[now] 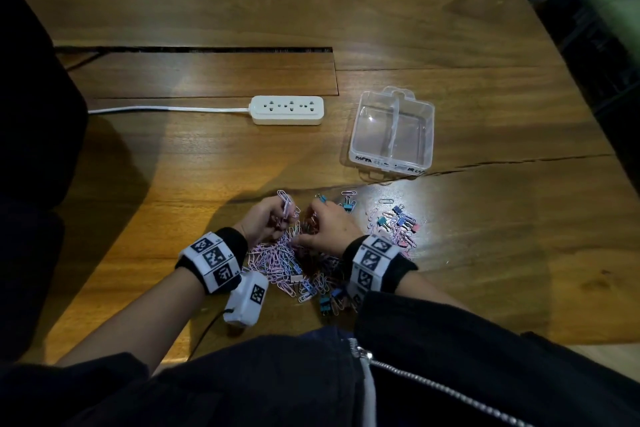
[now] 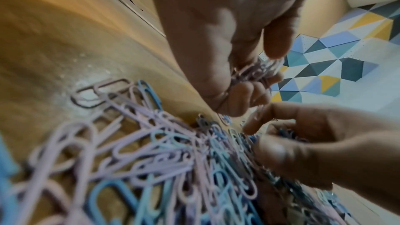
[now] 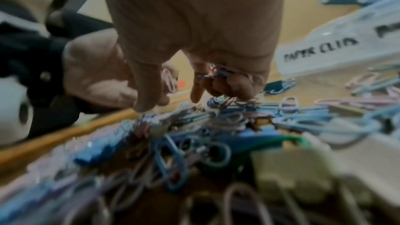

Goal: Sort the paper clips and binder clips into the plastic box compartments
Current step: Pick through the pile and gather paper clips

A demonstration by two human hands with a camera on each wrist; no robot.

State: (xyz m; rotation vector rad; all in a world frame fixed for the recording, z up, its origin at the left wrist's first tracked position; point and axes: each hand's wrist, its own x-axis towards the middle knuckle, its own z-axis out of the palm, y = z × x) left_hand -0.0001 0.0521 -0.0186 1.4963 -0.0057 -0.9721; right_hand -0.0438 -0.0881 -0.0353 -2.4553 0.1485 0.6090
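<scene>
A mixed pile of pastel paper clips (image 1: 294,263) and small binder clips lies on the wooden table in front of me. My left hand (image 1: 273,218) grips a bundle of pink and lilac paper clips (image 1: 286,203) that sticks up out of the fist; the left wrist view shows the bundle of paper clips (image 2: 257,71) in the curled fingers. My right hand (image 1: 320,218) hovers over the pile, with its last fingers curled round a small clump of clips (image 3: 218,73); their kind is too blurred to tell. The clear plastic box (image 1: 356,149) with two compartments stands further back on the right.
A white power strip (image 1: 287,110) with its cable lies behind the pile, left of the box. More binder clips (image 1: 401,218) and paper clips are scattered to the right of my hands. A dark slot (image 1: 194,49) crosses the table further back.
</scene>
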